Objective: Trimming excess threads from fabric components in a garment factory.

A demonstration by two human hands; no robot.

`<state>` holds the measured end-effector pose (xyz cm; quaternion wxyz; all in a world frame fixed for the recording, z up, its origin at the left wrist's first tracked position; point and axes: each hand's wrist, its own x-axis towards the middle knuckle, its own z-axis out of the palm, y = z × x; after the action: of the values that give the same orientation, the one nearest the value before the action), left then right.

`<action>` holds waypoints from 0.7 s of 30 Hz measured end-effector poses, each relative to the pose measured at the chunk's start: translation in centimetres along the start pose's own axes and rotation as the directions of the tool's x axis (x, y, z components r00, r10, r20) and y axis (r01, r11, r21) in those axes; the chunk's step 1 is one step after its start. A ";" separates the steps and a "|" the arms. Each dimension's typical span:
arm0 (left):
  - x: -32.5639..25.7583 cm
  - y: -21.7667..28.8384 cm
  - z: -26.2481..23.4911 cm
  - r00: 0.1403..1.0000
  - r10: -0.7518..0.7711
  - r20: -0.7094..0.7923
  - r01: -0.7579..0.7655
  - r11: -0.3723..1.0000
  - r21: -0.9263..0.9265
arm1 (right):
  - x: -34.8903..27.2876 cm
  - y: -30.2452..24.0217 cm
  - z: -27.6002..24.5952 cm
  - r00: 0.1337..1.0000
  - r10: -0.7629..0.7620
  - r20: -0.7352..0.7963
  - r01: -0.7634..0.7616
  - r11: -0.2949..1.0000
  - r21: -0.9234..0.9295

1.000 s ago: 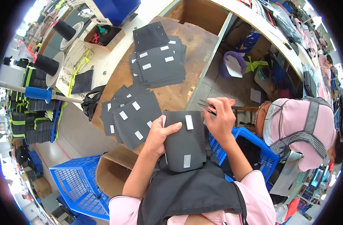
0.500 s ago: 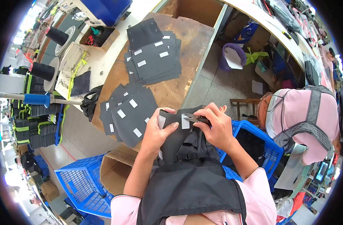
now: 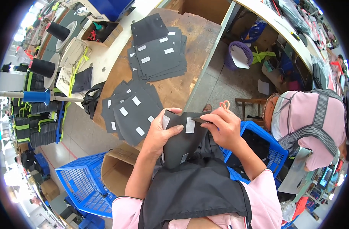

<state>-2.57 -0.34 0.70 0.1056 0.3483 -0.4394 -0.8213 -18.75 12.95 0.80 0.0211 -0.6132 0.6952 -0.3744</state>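
My left hand (image 3: 159,132) grips the left edge of a dark grey fabric piece (image 3: 183,142), its thumb lying on the front. White rectangular patches sit on the piece, one of them a patch (image 3: 190,125) between my hands. In my right hand (image 3: 226,129) is a pair of thread snips (image 3: 199,120), fingers closed round it, with the metal tips at the top of that patch. An orange loop (image 3: 224,104) sticks up beside the right-hand fingers. To the left, similar grey pieces with white patches lie in a nearer pile (image 3: 133,114) and a farther pile (image 3: 159,57).
Both piles rest on a brown wooden board (image 3: 199,32). Blue plastic crates stand to my left (image 3: 84,185) and right (image 3: 275,152), with a cardboard box (image 3: 119,168) by the left one. A person in pink (image 3: 315,126) sits at the right. Black thread cones (image 3: 43,67) stand far left.
The snips have turned flatter, and their tips are now near the patch's top edge. My right hand has shifted slightly right. The fabric piece hangs more spread out below my hands.
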 end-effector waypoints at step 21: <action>-0.7 -0.9 -1.4 0.991 -0.068 0.117 0.089 0.978 -0.190 | 1.5 -1.3 2.9 0.883 0.440 0.163 -0.464 0.765 0.446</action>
<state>-0.99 -0.44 -0.20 0.0823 0.3078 -0.3480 -0.8817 -16.65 10.30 0.05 0.2764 -0.4127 0.7088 -0.5009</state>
